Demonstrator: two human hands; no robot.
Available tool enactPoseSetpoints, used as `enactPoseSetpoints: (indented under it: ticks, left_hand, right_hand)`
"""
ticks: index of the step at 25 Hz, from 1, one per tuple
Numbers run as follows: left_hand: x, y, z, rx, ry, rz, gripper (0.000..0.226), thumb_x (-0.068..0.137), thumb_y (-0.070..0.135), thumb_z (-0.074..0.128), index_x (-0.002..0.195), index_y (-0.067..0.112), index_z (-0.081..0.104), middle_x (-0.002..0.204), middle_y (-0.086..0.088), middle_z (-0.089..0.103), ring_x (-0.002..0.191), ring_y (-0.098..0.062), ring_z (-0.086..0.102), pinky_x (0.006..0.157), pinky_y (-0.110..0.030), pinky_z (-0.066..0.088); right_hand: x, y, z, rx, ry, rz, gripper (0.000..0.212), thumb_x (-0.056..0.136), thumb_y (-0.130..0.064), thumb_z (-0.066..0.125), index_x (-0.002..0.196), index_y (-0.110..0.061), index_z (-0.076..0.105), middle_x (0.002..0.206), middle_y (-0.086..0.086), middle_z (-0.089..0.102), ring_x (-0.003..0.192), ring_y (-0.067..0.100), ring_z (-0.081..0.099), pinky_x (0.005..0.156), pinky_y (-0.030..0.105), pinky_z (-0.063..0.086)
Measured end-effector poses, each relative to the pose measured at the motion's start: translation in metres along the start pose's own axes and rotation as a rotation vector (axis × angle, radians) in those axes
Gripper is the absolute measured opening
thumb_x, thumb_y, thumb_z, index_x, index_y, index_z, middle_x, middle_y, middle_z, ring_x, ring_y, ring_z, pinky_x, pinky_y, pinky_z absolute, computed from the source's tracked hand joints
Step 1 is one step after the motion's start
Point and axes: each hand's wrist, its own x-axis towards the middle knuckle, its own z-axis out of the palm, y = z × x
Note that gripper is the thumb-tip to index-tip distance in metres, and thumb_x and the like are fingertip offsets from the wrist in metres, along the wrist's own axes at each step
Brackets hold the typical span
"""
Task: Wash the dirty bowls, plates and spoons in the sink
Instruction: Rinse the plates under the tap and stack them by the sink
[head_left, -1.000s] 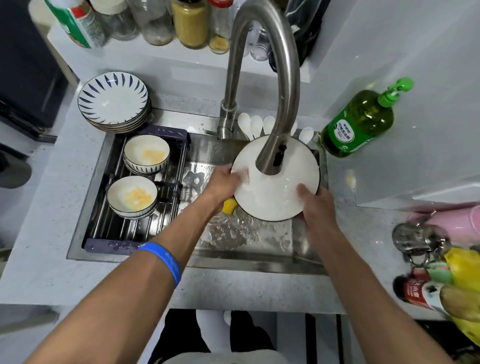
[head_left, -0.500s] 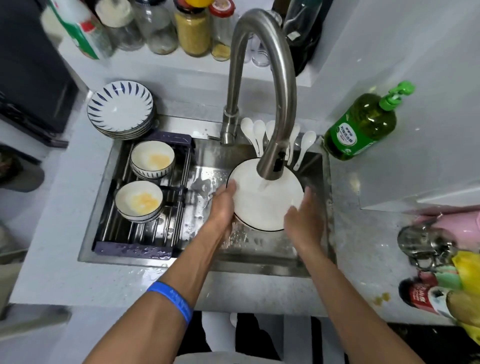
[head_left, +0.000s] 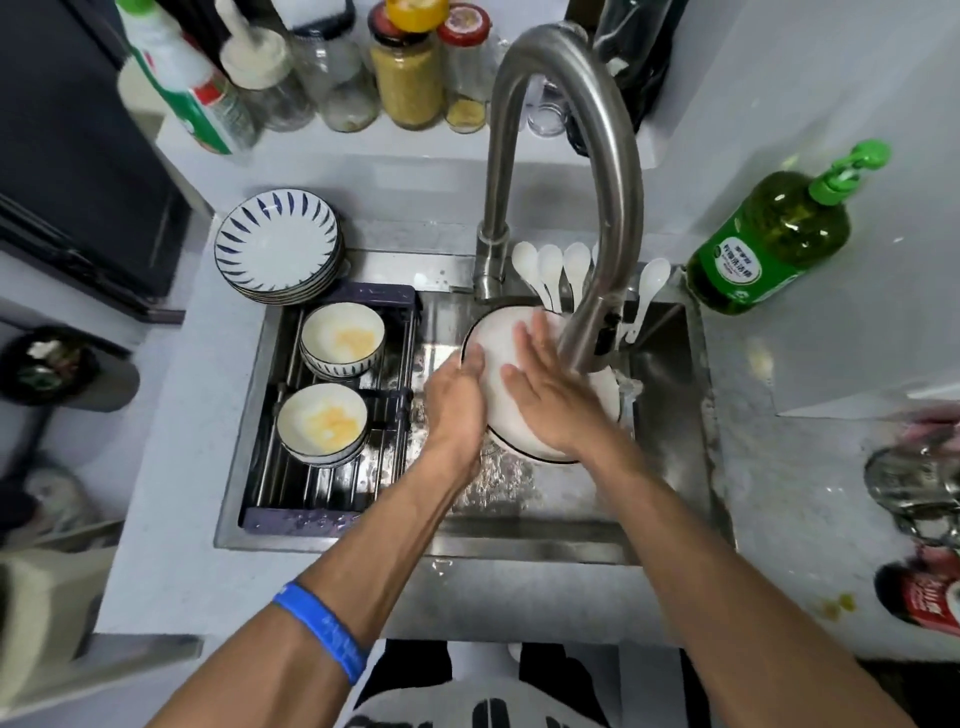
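**Head view: plate rinsed under the faucet**

Head view looks down on a steel sink (head_left: 670, 467) set in a pale counter (head_left: 171, 561). A white plate (head_left: 498, 338) is held tilted over the right part of the basin, under the curved faucet (head_left: 587, 171). The left hand (head_left: 457, 400) holds the plate's left rim, its grip closed on the edge with the thumb on the face. The right hand (head_left: 550, 389) lies flat on the plate's face, fingers straight and spread, its grip open.

A dark rack (head_left: 332, 499) fills the sink's left part and carries two bowls (head_left: 323, 422), each with yellow residue inside. White spoons (head_left: 550, 270) lean against the sink's back edge, behind the plate. A stack of blue-striped plates (head_left: 278, 244) sits on the counter by the sink's back left corner. A green soap bottle (head_left: 769, 244) stands by the back right corner.
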Motion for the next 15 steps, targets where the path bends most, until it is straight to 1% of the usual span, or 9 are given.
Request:
enactPoseSetpoints:
  ticks: [2, 4, 5, 7, 9, 10, 11, 13, 15]
  left_hand:
    - [0.001, -0.002, -0.003, 0.023, 0.030, 0.046, 0.036, 0.103, 0.035, 0.046, 0.117, 0.009, 0.066, 0.114, -0.009, 0.071, 0.111, -0.025, 0.065, 0.097, -0.036, 0.053]
    - [0.007, -0.001, -0.005, 0.011, -0.010, 0.059, 0.030, 0.104, 0.031, 0.045, 0.106, 0.014, 0.070, 0.102, -0.002, 0.074, 0.104, -0.021, 0.069, 0.091, -0.030, 0.055]
    - [0.012, 0.001, -0.004, 0.030, -0.053, 0.055, 0.031, 0.102, 0.034, 0.047, 0.109, 0.016, 0.070, 0.105, -0.002, 0.075, 0.105, -0.021, 0.069, 0.096, -0.035, 0.054]
    - [0.016, -0.003, -0.004, 0.044, -0.087, 0.010, 0.048, 0.096, 0.048, 0.050, 0.129, 0.016, 0.063, 0.125, -0.004, 0.070, 0.118, -0.024, 0.064, 0.107, -0.046, 0.047]
    - [0.005, -0.017, -0.003, 0.016, -0.027, -0.048, 0.049, 0.102, 0.040, 0.049, 0.145, 0.015, 0.049, 0.143, -0.006, 0.057, 0.131, -0.025, 0.054, 0.114, -0.045, 0.040]
    - [0.001, -0.022, -0.002, -0.010, 0.004, -0.079, 0.047, 0.105, 0.029, 0.048, 0.150, 0.015, 0.042, 0.148, -0.007, 0.052, 0.133, -0.025, 0.051, 0.115, -0.040, 0.039]
    - [0.001, -0.027, -0.002, -0.032, 0.006, -0.102, 0.048, 0.105, 0.021, 0.047, 0.152, 0.015, 0.036, 0.149, -0.007, 0.050, 0.130, -0.023, 0.053, 0.112, -0.035, 0.041]
    - [0.014, -0.022, -0.002, 0.062, -0.053, -0.111, 0.048, 0.105, 0.018, 0.049, 0.151, 0.012, 0.036, 0.137, -0.002, 0.056, 0.109, -0.018, 0.061, 0.097, -0.027, 0.049]
    - [0.033, -0.009, 0.008, 0.091, -0.066, -0.054, 0.044, 0.103, 0.021, 0.054, 0.145, 0.011, 0.046, 0.127, 0.001, 0.062, 0.104, -0.020, 0.065, 0.098, -0.034, 0.053]
  right_hand:
    - [0.000, -0.002, 0.007, 0.033, -0.016, -0.062, 0.061, 0.105, -0.048, 0.014, 0.153, -0.030, -0.019, 0.158, -0.009, -0.030, 0.146, 0.012, -0.020, 0.123, 0.046, -0.004]
    - [0.004, 0.004, 0.008, 0.114, -0.024, -0.187, 0.056, 0.107, -0.036, 0.019, 0.155, -0.029, -0.009, 0.161, -0.007, -0.019, 0.146, 0.008, -0.018, 0.124, 0.044, -0.001]
    - [0.005, 0.009, 0.004, 0.137, 0.034, -0.146, 0.055, 0.108, -0.034, 0.022, 0.157, -0.029, -0.002, 0.164, -0.006, -0.011, 0.149, 0.009, -0.010, 0.124, 0.045, 0.007]
    - [0.000, 0.027, 0.003, -0.012, 0.283, 0.084, 0.052, 0.105, -0.038, 0.028, 0.155, -0.024, 0.020, 0.165, 0.002, 0.014, 0.150, 0.022, 0.013, 0.121, 0.051, 0.018]
    - [-0.017, 0.045, 0.011, -0.124, 0.534, 0.260, 0.049, 0.100, -0.035, 0.042, 0.145, -0.017, 0.037, 0.161, 0.006, 0.024, 0.149, 0.027, 0.015, 0.120, 0.050, 0.013]
    - [-0.023, 0.054, 0.009, 0.000, 0.604, 0.326, 0.050, 0.097, -0.031, 0.050, 0.145, -0.019, 0.038, 0.160, 0.004, 0.026, 0.147, 0.024, 0.021, 0.117, 0.045, 0.019]
    - [-0.026, 0.059, 0.000, 0.268, 0.617, 0.403, 0.051, 0.095, -0.026, 0.057, 0.143, -0.020, 0.041, 0.152, 0.002, 0.038, 0.139, 0.020, 0.035, 0.108, 0.038, 0.031]
    - [-0.016, 0.069, -0.029, 0.908, 0.549, 0.466, 0.035, 0.091, -0.017, 0.063, 0.125, -0.016, 0.061, 0.114, 0.000, 0.065, 0.106, 0.018, 0.058, 0.082, 0.029, 0.045]
    - [-0.011, 0.062, -0.038, 1.015, 0.590, 0.450, 0.019, 0.091, -0.012, 0.060, 0.107, -0.012, 0.071, 0.092, 0.000, 0.072, 0.085, 0.017, 0.064, 0.069, 0.027, 0.048]
